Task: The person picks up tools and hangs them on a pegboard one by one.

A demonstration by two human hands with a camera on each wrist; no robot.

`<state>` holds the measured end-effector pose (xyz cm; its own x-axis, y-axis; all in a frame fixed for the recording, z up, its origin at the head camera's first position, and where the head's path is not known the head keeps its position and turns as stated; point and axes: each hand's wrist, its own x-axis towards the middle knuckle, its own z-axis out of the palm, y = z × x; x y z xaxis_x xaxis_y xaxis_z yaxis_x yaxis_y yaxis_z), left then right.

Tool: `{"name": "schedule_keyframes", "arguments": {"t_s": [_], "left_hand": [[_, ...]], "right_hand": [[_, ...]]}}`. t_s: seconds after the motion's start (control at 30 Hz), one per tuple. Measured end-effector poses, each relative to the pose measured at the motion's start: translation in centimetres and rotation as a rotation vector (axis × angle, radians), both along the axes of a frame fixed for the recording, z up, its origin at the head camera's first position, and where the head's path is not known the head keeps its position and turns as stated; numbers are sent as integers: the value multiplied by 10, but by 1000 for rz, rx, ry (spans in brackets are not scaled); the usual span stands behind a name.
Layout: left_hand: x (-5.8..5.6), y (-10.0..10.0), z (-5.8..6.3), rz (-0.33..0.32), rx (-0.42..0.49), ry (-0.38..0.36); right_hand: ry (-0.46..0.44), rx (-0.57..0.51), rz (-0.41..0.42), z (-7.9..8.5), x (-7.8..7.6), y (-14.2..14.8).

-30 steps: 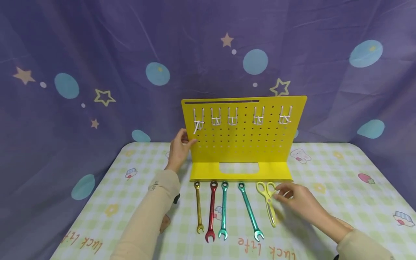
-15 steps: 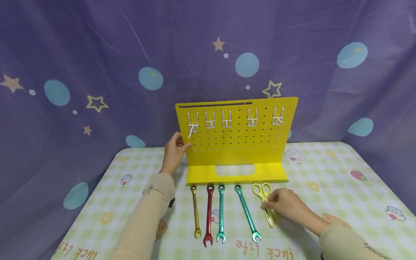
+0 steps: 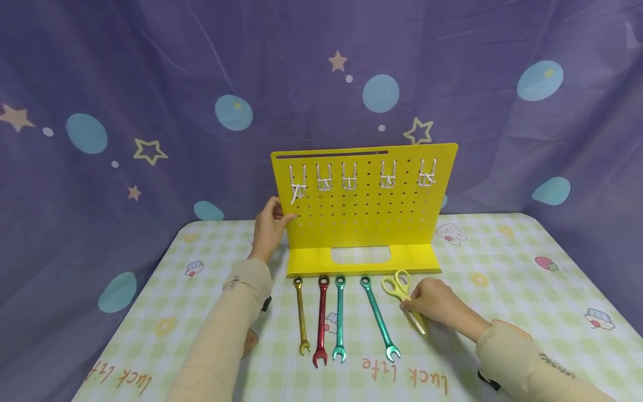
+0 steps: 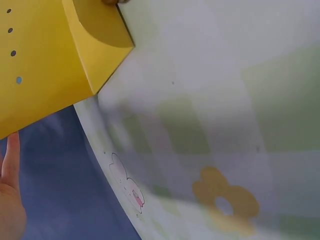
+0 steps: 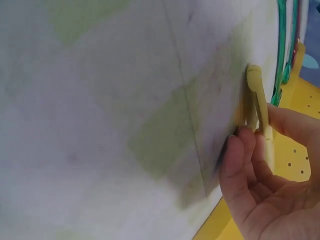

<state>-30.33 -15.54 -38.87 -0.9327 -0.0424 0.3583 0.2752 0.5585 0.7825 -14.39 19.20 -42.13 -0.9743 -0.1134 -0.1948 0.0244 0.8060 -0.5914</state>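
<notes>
The right hand (image 3: 436,302) pinches the yellow scissors (image 3: 403,298) lying on the counter (image 3: 502,312); the left hand (image 3: 268,228) holds the yellow pegboard (image 3: 366,206) edge; all five hooks (image 3: 388,174) are empty, four wrenches (image 3: 341,318) remain unhung.

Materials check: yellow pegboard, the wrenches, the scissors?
Pegboard: looks like painted sheet metal, thin and folded into a base, matte yellow. Wrenches, e.g. the red wrench: metal with a glossy coloured metallic sheen. Scissors, pinched by the right hand: pale yellow, probably plastic handles; blade material unclear. The left hand holds the board's edge.
</notes>
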Motion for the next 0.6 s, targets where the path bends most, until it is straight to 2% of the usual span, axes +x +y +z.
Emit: {"name": "schedule_keyframes", "arguments": {"t_s": [0.3, 0.6], "left_hand": [[-2, 2, -6, 4, 4, -6], [0, 4, -2, 20, 6, 5]], "right_hand": [[-51, -69, 11, 6, 4, 9], [-34, -139, 60, 14, 3, 22]]}}
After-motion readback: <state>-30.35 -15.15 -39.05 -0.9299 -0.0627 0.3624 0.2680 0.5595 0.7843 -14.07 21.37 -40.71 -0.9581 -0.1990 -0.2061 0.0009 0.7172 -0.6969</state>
